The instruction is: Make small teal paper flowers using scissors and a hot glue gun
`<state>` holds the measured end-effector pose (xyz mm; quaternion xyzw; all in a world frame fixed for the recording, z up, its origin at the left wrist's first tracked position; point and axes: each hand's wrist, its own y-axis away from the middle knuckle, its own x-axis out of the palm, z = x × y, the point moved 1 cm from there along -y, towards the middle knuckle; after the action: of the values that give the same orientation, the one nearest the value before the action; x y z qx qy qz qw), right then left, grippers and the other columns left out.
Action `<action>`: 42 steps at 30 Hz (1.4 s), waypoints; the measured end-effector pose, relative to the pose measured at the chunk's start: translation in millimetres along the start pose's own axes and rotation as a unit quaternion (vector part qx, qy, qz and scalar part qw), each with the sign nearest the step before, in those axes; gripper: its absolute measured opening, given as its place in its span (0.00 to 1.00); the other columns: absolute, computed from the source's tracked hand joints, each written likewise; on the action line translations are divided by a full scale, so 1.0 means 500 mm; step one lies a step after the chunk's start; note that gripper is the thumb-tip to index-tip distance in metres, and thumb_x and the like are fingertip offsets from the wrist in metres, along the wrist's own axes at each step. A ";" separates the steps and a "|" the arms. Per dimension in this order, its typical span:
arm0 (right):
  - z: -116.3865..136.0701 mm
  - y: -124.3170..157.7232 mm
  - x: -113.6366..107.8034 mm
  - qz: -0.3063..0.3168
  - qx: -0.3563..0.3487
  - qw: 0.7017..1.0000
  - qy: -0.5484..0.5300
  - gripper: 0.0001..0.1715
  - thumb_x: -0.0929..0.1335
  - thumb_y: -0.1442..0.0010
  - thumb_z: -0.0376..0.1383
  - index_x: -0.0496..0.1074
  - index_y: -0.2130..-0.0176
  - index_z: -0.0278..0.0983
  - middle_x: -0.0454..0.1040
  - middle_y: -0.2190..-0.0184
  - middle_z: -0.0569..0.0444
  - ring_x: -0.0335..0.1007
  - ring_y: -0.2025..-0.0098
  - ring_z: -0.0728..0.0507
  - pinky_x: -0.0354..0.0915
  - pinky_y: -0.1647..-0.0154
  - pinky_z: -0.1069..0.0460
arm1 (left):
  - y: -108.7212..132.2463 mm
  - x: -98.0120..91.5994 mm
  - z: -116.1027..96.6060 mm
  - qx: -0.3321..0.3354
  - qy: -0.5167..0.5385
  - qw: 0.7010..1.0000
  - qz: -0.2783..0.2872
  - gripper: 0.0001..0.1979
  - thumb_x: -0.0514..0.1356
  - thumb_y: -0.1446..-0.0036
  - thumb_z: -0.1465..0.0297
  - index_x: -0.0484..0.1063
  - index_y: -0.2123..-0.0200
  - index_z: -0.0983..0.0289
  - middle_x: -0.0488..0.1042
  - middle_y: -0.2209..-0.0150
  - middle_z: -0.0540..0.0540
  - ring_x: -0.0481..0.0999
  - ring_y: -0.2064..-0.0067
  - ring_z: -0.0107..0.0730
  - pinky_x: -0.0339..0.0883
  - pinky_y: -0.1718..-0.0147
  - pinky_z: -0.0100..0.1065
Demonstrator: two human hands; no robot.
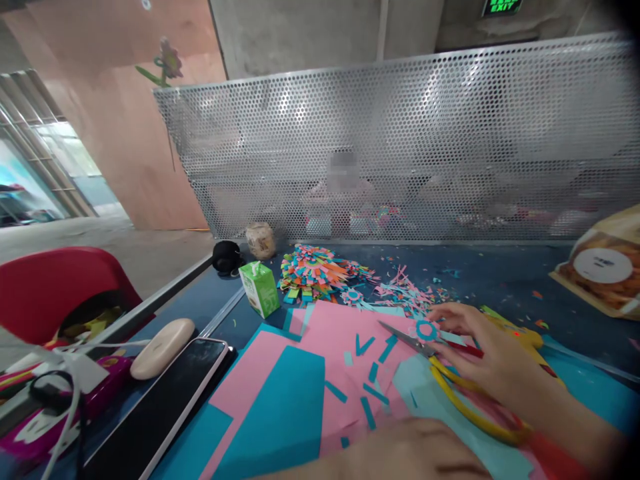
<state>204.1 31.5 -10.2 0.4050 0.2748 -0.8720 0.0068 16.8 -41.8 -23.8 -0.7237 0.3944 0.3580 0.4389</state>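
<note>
My right hand [493, 353] reaches in from the right, thumb and fingers bent around a small blue paper flower [427, 331] with a pink centre. A red and white piece shows inside that hand; its kind is unclear. Just below lie scissors with yellow handles [450, 387], blades pointing left over pink paper [345, 333]. My left hand [405, 453] is low at the bottom edge, blurred, its fingers mostly hidden. Several short blue paper strips [367, 412] are scattered on the pink sheet. Blue sheets [285, 407] overlap at the left, and pale blue paper [425, 393] lies under the scissors.
Behind the sheets stand a heap of colourful paper fringes [315, 270] and a green carton [260, 288]. A phone [165, 400] and a beige oval case [164, 348] lie left. A snack bag [605, 260] stands right. A perforated metal screen [400, 147] closes the back.
</note>
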 end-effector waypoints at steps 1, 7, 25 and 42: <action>0.000 0.000 0.000 -0.001 0.003 1.000 -0.007 0.23 0.68 0.48 0.44 0.61 0.54 0.43 0.72 0.59 0.51 0.72 0.58 0.40 0.69 0.58 0.45 | -0.003 -0.007 -0.004 -0.035 0.024 0.999 -0.024 0.19 0.48 0.39 0.69 0.63 0.46 0.62 0.75 0.58 0.56 0.72 0.54 0.31 0.64 0.53 0.28; 0.027 0.002 0.001 0.005 0.033 0.993 -0.112 0.23 0.68 0.48 0.44 0.60 0.55 0.42 0.72 0.59 0.49 0.72 0.58 0.41 0.70 0.59 0.47 | -0.021 -0.038 0.009 -0.245 0.283 0.889 -0.263 0.19 0.55 0.55 0.82 0.72 0.58 0.65 0.76 0.67 0.55 0.73 0.67 0.27 0.67 0.68 0.25; 0.063 0.004 0.010 0.078 0.139 0.944 -0.290 0.20 0.70 0.54 0.48 0.66 0.64 0.39 0.73 0.70 0.51 0.72 0.69 0.42 0.71 0.72 0.49 | 0.024 -0.103 0.058 -0.426 0.481 0.624 -0.444 0.13 0.66 0.59 0.66 0.69 0.72 0.67 0.68 0.75 0.48 0.69 0.76 0.20 0.66 0.74 0.26; 0.081 0.031 0.036 0.147 0.215 0.874 -0.411 0.18 0.73 0.58 0.48 0.71 0.73 0.37 0.73 0.75 0.54 0.69 0.74 0.47 0.69 0.73 0.52 | 0.019 -0.074 0.074 -0.381 0.471 0.681 -0.411 0.15 0.67 0.60 0.67 0.65 0.71 0.66 0.69 0.78 0.48 0.77 0.71 0.32 0.64 0.80 0.24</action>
<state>167.4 2.4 -9.2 0.0373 -0.0099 -0.9863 0.1604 -14.1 -1.3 -8.3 -0.9909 0.0417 -0.1273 -0.0160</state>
